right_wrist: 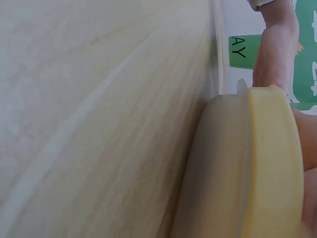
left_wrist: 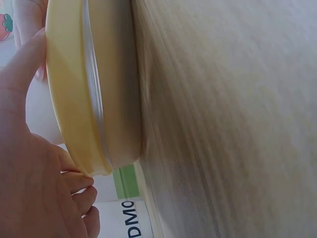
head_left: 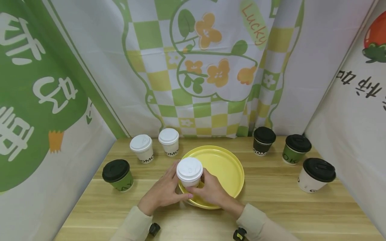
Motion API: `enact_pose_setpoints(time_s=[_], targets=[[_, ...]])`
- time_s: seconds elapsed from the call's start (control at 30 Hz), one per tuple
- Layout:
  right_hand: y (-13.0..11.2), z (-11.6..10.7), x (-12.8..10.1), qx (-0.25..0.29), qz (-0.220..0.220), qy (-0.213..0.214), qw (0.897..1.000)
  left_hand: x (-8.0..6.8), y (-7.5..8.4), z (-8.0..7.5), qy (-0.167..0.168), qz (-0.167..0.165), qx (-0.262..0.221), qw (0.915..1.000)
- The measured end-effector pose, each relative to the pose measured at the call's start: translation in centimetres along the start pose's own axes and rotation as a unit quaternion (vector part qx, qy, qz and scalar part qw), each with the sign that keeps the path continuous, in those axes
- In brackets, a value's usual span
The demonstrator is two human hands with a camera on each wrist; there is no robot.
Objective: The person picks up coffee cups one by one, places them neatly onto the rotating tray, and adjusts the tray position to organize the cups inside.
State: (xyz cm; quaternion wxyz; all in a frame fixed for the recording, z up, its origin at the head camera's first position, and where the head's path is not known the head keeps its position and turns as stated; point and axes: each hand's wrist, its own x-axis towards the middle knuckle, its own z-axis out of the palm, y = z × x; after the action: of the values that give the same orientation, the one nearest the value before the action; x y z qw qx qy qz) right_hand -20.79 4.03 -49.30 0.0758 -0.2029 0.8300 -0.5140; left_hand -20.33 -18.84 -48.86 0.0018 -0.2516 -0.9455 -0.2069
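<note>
We held a white-lidded cup between both hands at the near left rim of the yellow plate, which we take as our landmark. Our left hand curled round the cup's left side and our right hand wrapped its right side, fingers closed on the cup rather than spread. The cup stood upright, over the plate's near edge; whether its base touched the plate we could not tell. Behind the plate to the left stood two white cups, and further left a green cup with a black lid. To the plate's right stood three black-lidded cups on the wooden table.
</note>
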Motion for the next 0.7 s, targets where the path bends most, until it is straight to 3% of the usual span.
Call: enact_pose_setpoints(time_s=[0.17,0.33,0.7], targets=[[0.1,-1.1,-0.4,-0.013,-0.002,-0.011,1.0,0.1,-0.1,0.0,0.008,0.01,-0.003,0.9999],[0.0,-3.1,-1.1,-0.029,0.001,0.007,1.0,0.2,-0.2,0.1,0.02,0.025,-0.002,0.9995],[0.2,-10.5,-3.6,-0.052,0.051,0.064,0.995,0.2,-0.3,0.2,0.03,0.036,-0.005,0.9989]])
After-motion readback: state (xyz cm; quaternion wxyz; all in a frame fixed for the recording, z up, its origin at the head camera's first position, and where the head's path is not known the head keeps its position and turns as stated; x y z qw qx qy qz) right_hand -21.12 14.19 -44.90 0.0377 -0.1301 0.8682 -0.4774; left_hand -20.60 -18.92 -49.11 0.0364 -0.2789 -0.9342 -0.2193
